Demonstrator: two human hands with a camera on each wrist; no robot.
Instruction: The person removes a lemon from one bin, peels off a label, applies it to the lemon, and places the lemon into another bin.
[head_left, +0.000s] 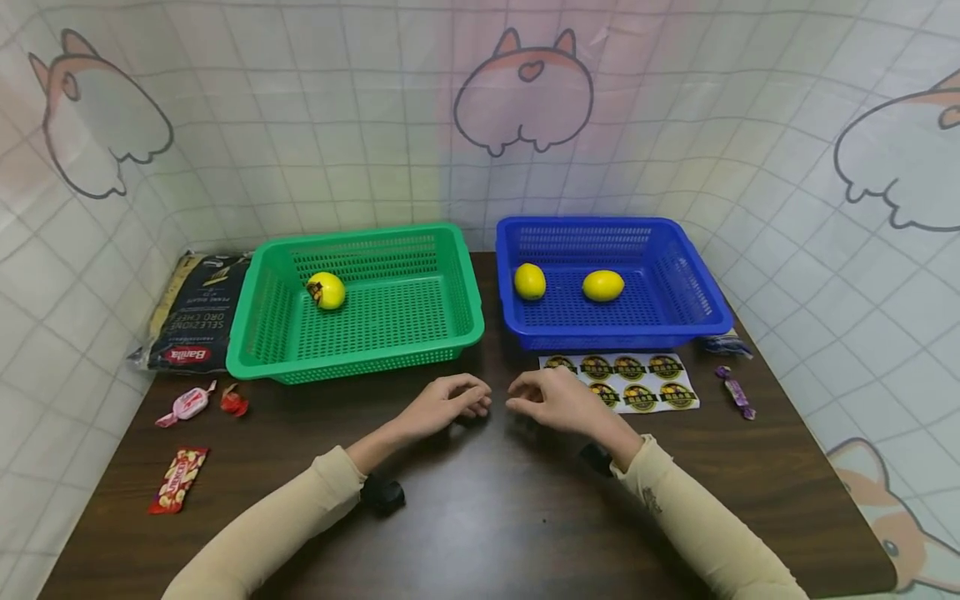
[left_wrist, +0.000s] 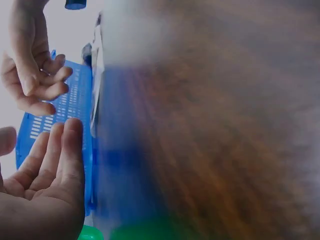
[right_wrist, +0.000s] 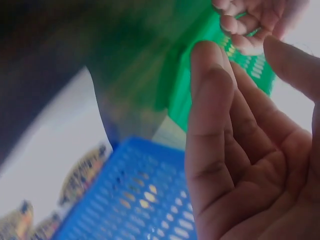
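My left hand (head_left: 447,402) rests near the middle of the table, its fingers loosely bent with nothing in them. Facing it a short gap away is my right hand (head_left: 561,402), also holding nothing, fingers relaxed. The right hand overlaps the left end of a sheet of round black-and-gold stickers (head_left: 641,397). Behind the left hand stands a green basket (head_left: 352,362) with one lemon (head_left: 332,292) inside, a dark sticker on its left side. A blue basket (head_left: 600,342) behind the right hand holds a lemon (head_left: 530,282) at its left and another lemon (head_left: 603,286) near its middle.
At the left are a black pasta bag (head_left: 202,312), a pink-and-white candy (head_left: 187,405), a red candy (head_left: 234,403) and a red snack packet (head_left: 178,481). A purple candy (head_left: 736,392) lies at the right. Fabric with a grid pattern (head_left: 375,100) surrounds the table's back and sides.
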